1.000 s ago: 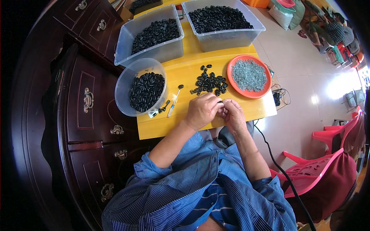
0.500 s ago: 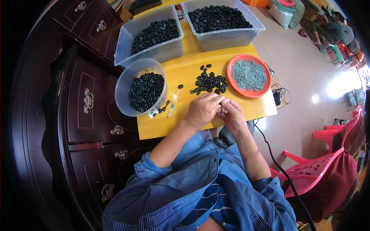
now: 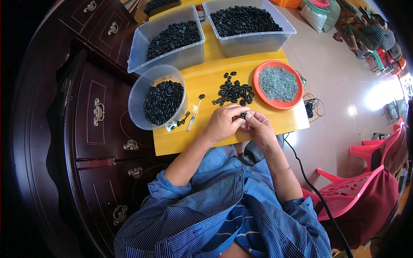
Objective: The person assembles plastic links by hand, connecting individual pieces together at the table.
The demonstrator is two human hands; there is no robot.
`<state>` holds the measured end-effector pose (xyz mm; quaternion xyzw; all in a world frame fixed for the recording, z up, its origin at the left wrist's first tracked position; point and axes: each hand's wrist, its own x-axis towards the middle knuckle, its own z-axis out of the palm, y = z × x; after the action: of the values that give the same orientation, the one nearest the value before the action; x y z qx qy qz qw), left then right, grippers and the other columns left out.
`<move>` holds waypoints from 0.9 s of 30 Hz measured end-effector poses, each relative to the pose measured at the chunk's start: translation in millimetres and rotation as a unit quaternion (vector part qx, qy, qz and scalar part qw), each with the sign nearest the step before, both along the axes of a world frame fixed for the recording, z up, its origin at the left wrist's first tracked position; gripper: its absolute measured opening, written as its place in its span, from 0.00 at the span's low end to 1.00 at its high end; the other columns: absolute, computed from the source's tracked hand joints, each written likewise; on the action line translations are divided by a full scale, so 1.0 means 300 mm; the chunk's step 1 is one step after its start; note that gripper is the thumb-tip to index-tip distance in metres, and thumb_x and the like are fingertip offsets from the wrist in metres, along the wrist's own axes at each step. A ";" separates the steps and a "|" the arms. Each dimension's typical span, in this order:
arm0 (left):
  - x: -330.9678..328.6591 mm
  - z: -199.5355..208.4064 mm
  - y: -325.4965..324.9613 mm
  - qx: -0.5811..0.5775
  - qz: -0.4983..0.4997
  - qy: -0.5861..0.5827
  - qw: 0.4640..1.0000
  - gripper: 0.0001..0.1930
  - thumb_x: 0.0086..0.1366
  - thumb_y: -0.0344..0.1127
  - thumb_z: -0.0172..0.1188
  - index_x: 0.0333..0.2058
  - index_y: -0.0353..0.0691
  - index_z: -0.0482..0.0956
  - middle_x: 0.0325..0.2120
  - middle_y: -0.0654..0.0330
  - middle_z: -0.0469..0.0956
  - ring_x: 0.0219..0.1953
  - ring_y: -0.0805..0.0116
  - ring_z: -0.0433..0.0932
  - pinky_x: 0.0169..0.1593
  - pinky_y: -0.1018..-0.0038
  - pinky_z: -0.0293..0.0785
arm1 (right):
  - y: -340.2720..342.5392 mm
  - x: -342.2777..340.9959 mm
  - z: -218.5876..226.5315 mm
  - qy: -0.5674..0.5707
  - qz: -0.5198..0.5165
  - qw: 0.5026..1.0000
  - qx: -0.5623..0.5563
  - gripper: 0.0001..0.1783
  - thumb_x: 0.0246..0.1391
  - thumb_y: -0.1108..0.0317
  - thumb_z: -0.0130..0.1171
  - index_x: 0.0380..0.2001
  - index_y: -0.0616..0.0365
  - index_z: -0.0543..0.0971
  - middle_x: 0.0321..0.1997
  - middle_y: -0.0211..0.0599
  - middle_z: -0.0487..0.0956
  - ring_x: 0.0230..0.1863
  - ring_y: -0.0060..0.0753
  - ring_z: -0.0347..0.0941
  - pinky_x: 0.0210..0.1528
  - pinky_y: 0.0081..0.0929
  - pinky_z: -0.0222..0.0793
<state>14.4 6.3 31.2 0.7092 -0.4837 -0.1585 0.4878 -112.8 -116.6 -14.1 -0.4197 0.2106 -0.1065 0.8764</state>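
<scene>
A small black oval plastic piece (image 3: 243, 115) shows between the fingertips of both hands, over the front part of the yellow table (image 3: 172, 146). My left hand (image 3: 223, 124) pinches it from the left with thumb and forefinger. On its other side, my right hand (image 3: 260, 129) is closed with its fingertips on the same piece; its lower fingers are partly hidden. Just beyond the hands lies a loose pile of similar black pieces (image 3: 234, 91). To their right, an orange plate (image 3: 257, 86) holds many small clear pieces (image 3: 277, 84).
Left of the hands lie a thin tool (image 3: 193, 117) and a few small black parts (image 3: 183, 119). A round clear tub (image 3: 134, 99) and two rectangular bins (image 3: 172, 64) (image 3: 258, 45) contain black pieces. Dark drawers (image 3: 97, 116) border the left; a pink chair (image 3: 340, 193) stands right.
Both hands have shifted slightly and their fingers have turned. The black oval piece, mostly covered before, now shows between the fingertips.
</scene>
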 end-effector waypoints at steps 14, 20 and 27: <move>-0.007 -0.004 0.006 -0.023 0.004 -0.021 1.000 0.13 0.55 0.25 0.66 0.41 0.36 0.84 0.31 0.53 0.83 0.31 0.55 0.83 0.36 0.66 0.79 | -0.003 0.002 -0.015 0.007 -0.002 1.000 -0.009 0.10 0.68 0.62 0.59 0.36 0.56 0.80 0.31 0.25 0.80 0.32 0.16 0.74 0.38 0.16 0.71; -0.017 -0.007 -0.001 -0.056 0.010 -0.043 0.997 0.10 0.56 0.25 0.65 0.39 0.36 0.84 0.31 0.53 0.83 0.31 0.54 0.83 0.36 0.66 0.79 | 0.001 0.000 -0.013 0.007 -0.012 0.999 -0.035 0.10 0.69 0.63 0.57 0.35 0.56 0.79 0.29 0.26 0.80 0.30 0.16 0.73 0.36 0.16 0.71; -0.012 -0.016 -0.006 -0.019 0.017 0.023 0.999 0.12 0.56 0.24 0.66 0.40 0.37 0.84 0.27 0.55 0.81 0.23 0.66 0.78 0.29 0.71 0.74 | 0.002 0.002 -0.007 0.006 -0.029 1.000 -0.007 0.09 0.68 0.63 0.57 0.35 0.56 0.79 0.30 0.26 0.79 0.30 0.17 0.73 0.37 0.18 0.72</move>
<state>10.9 4.5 26.5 0.7040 -0.4634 -0.1571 0.5148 -112.2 -115.9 -16.2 -0.4203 0.2275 -0.1305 0.8687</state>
